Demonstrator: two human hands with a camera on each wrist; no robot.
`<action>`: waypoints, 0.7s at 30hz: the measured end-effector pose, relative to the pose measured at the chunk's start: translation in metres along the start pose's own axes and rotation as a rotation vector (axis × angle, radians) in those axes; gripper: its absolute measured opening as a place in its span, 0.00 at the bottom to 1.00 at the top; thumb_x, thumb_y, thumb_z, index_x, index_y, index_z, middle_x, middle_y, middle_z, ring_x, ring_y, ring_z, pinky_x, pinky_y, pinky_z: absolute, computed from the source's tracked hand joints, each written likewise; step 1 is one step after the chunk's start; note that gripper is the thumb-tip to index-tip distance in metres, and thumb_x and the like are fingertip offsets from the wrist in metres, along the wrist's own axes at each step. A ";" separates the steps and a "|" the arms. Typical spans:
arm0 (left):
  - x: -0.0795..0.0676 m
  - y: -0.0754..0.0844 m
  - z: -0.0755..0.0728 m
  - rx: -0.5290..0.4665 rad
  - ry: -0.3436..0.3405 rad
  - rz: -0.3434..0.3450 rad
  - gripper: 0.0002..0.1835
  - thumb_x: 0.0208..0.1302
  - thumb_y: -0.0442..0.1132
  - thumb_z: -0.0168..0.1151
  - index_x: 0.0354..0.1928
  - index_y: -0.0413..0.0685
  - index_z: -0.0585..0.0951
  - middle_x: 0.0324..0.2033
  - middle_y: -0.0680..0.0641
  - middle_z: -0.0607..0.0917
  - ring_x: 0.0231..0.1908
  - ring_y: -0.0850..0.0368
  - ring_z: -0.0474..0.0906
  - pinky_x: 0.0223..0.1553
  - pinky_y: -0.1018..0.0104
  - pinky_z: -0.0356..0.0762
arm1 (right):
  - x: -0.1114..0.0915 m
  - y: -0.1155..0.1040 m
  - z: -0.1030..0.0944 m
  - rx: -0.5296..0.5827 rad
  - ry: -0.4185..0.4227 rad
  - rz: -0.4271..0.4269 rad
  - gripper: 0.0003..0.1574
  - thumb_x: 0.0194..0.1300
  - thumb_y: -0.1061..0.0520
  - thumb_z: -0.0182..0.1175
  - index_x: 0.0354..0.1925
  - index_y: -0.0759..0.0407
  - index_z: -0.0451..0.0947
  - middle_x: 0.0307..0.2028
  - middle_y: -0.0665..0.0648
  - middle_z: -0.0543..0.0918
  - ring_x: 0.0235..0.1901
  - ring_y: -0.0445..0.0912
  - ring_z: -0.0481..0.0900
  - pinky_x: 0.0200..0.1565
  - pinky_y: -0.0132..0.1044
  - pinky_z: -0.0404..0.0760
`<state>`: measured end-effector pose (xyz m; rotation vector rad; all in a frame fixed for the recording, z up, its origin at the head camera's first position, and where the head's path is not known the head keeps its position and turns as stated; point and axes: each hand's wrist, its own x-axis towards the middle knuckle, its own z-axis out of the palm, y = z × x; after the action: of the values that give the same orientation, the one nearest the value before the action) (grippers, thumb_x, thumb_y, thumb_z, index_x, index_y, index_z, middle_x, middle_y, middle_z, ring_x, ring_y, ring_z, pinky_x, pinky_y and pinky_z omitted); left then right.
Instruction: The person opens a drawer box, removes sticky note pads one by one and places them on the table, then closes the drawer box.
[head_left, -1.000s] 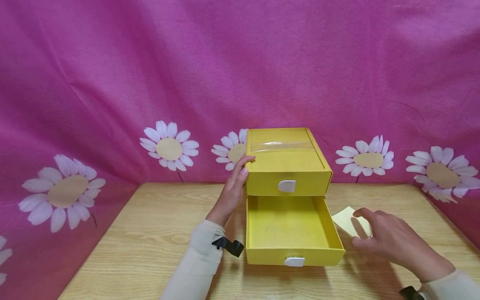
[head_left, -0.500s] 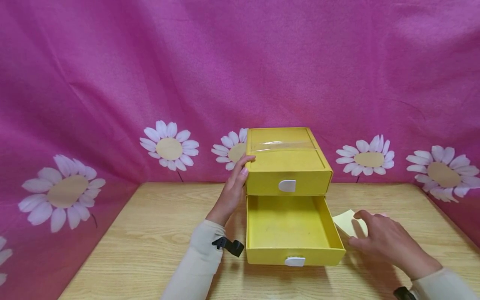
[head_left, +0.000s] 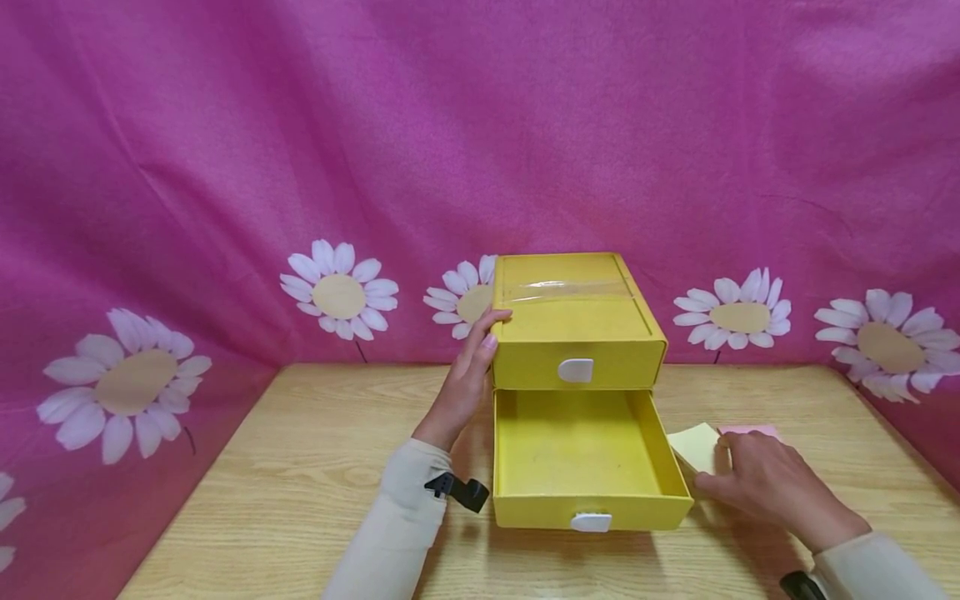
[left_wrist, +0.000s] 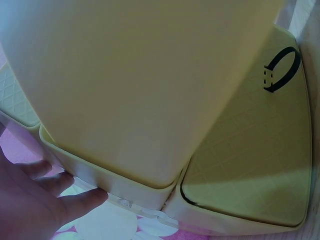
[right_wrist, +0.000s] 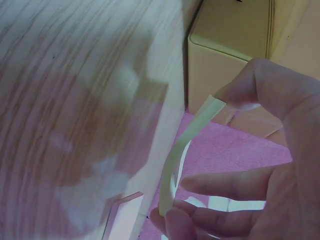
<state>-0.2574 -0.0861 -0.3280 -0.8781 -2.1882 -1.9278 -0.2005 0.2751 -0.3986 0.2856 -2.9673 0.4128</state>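
Note:
My left hand (head_left: 463,379) rests against the left side of a yellow two-drawer storage box (head_left: 577,300), its fingers fairly straight along the upper edge. In the left wrist view those fingers (left_wrist: 82,202) touch the box wall. The lower drawer (head_left: 577,450) is pulled out, and nothing lies in it; the upper one is closed. Just right of the drawer, my right hand (head_left: 772,483) pinches a pale yellow sticky note pad (head_left: 696,446) between thumb and fingers. The right wrist view shows the pad (right_wrist: 187,142) edge-on and bent. Behind the hand lies a pink pad (head_left: 753,430), partly hidden.
The box stands on a light wooden table (head_left: 322,483). A pink cloth (head_left: 480,150) with daisies hangs behind and along the sides. White tabs serve as handles (head_left: 591,522) on the drawer fronts. Clear tape (head_left: 558,289) crosses the box top.
My right hand has shifted slightly left with the yellow sticky note pad, and the pink pad behind it has come into view. The left hand and the box have stayed put.

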 end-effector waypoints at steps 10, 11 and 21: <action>0.003 -0.011 0.000 0.001 0.014 0.009 0.23 0.77 0.46 0.34 0.70 0.55 0.61 0.76 0.50 0.44 0.73 0.57 0.40 0.68 0.43 0.48 | 0.001 0.002 0.004 0.035 -0.070 0.047 0.18 0.47 0.46 0.68 0.20 0.55 0.72 0.16 0.49 0.68 0.20 0.43 0.65 0.20 0.35 0.63; 0.003 -0.011 0.000 0.000 0.015 0.007 0.23 0.77 0.47 0.34 0.70 0.56 0.61 0.76 0.50 0.44 0.73 0.57 0.40 0.68 0.43 0.48 | 0.001 0.002 0.004 0.037 -0.077 0.053 0.18 0.47 0.46 0.68 0.20 0.55 0.72 0.16 0.49 0.68 0.20 0.43 0.65 0.20 0.35 0.62; 0.001 0.000 0.000 -0.006 0.000 -0.008 0.24 0.77 0.44 0.34 0.70 0.50 0.59 0.76 0.45 0.42 0.73 0.52 0.40 0.68 0.41 0.49 | 0.003 0.001 0.011 0.024 -0.130 0.090 0.21 0.49 0.48 0.64 0.12 0.52 0.65 0.12 0.47 0.62 0.16 0.43 0.61 0.19 0.34 0.57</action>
<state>-0.2577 -0.0855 -0.3279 -0.8717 -2.1908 -1.9389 -0.2049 0.2727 -0.4089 0.1879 -3.1130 0.4575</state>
